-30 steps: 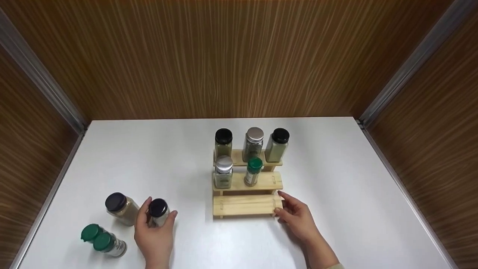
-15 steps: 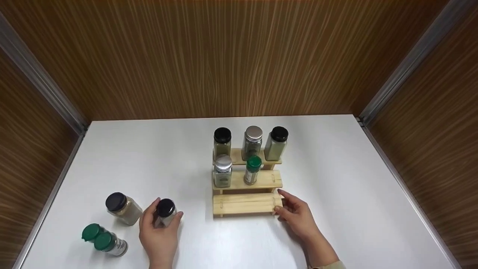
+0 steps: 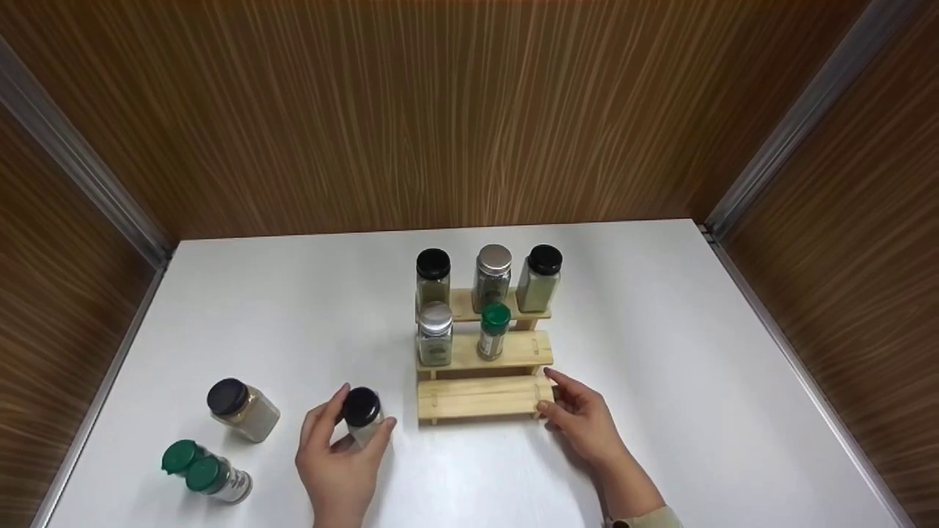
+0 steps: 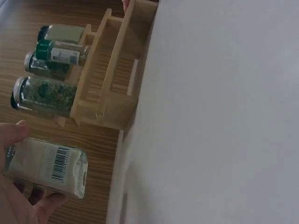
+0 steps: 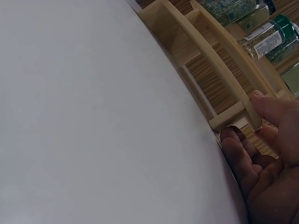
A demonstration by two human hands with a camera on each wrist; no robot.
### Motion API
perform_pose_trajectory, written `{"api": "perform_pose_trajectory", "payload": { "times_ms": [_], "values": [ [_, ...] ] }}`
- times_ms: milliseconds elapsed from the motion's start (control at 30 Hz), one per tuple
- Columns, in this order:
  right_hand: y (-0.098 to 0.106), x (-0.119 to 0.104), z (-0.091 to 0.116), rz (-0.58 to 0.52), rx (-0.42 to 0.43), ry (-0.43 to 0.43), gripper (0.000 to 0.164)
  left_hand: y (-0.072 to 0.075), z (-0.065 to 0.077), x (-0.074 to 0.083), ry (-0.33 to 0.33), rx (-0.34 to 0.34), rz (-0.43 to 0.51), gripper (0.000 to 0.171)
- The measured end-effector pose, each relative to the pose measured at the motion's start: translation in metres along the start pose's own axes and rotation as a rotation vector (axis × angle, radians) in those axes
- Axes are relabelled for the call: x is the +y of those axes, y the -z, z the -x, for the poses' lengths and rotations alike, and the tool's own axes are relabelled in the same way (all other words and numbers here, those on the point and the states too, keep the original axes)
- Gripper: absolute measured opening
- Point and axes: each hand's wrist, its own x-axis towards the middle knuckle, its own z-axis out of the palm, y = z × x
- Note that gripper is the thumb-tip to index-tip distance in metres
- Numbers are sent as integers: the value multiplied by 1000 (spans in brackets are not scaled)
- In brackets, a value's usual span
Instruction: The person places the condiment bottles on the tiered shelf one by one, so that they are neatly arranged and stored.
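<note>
My left hand (image 3: 341, 462) grips a black-capped spice jar (image 4: 51, 165) between thumb and fingers, left of the wooden spice rack (image 3: 480, 400). In the left wrist view the jar's pale contents and barcode label show, and its base stands off from the white tabletop. At the rack's right end, my right hand (image 3: 587, 433) pinches the lowest step, thumb on top, with other fingers curled near its leg. On the middle step stand a silver-capped jar (image 3: 436, 336) and a green-capped jar (image 3: 494, 334). The lowest step is bare.
The top step holds two black-capped jars, left (image 3: 433, 275) and right (image 3: 541, 279), and a silver-capped jar (image 3: 492, 277) between them. At the table's left, a dark-capped jar (image 3: 246, 411) stands near two green-capped jars (image 3: 220, 478). Wood-grain panels (image 3: 411, 117) wall the table.
My left hand has moved right toward the rack with the black-capped spice jar, away from the jars at the left. The right hand keeps its hold on the rack's end.
</note>
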Motion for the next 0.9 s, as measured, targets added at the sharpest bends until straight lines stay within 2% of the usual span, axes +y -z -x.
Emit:
{"api": "perform_pose_trajectory", "payload": {
  "times_ms": [233, 467, 633, 900],
  "values": [
    [0, 0, 0, -23, 8, -8, 62, -16, 3, 21, -90, -7, 38, 76],
    [-1, 0, 0, -39, -2, 5, 64, -34, 2, 42, -111, -41, 87, 67],
    [1, 0, 0, -1, -18, 11, 73, -45, 5, 57, -120, -80, 120, 65],
    [3, 2, 0, 27, -37, 28, 81, -64, 14, 71, -168, -149, 141, 64]
  ]
}}
